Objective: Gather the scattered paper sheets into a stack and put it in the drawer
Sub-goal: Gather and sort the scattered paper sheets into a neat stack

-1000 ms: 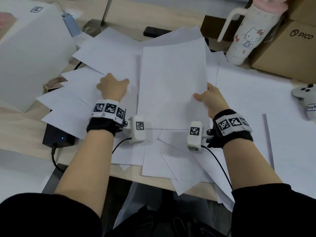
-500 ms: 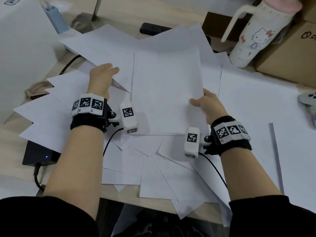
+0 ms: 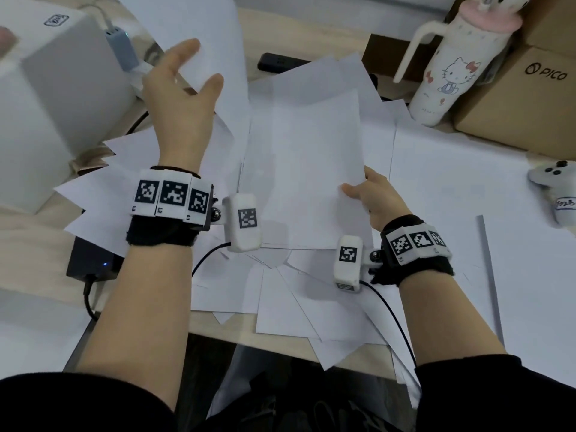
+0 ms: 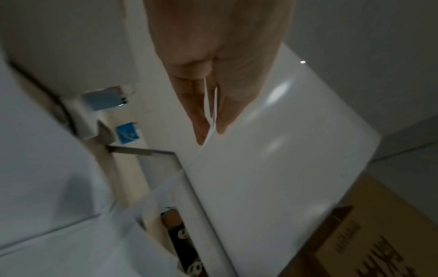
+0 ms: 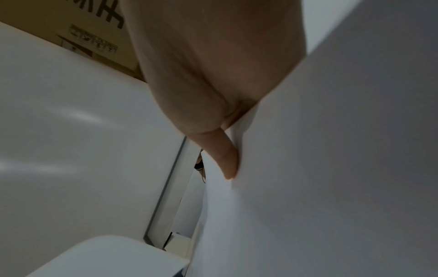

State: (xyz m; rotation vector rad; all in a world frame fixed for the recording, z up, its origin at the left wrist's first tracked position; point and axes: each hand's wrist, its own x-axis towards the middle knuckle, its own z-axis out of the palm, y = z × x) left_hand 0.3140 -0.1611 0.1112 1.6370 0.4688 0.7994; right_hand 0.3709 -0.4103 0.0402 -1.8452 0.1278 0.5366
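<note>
Many white paper sheets [image 3: 436, 182] lie scattered and overlapping on the desk. My left hand [image 3: 199, 70] is raised at the back left and pinches the edge of one lifted sheet [image 3: 215, 23], which stands up off the desk. The left wrist view shows that sheet [image 4: 272, 168] caught between thumb and fingers [image 4: 201, 120]. My right hand [image 3: 367, 194] holds the right edge of the top sheet [image 3: 305, 169] in the middle, thumb on top. In the right wrist view the thumb [image 5: 227, 161] presses on that paper [image 5: 331, 168]. No drawer is in view.
A white box [image 3: 46, 88] stands at the left, a black power brick [image 3: 90, 260] under papers near it. A cartoon-cat bottle [image 3: 448, 67], a cardboard box [image 3: 530, 98] and a white controller [image 3: 554, 182] sit at the right. Sheets overhang the desk's front edge [image 3: 218, 328].
My left hand left the papers at the left, reached back and lifted one sheet upright off the desk. My right hand kept its hold on the middle sheet's edge.
</note>
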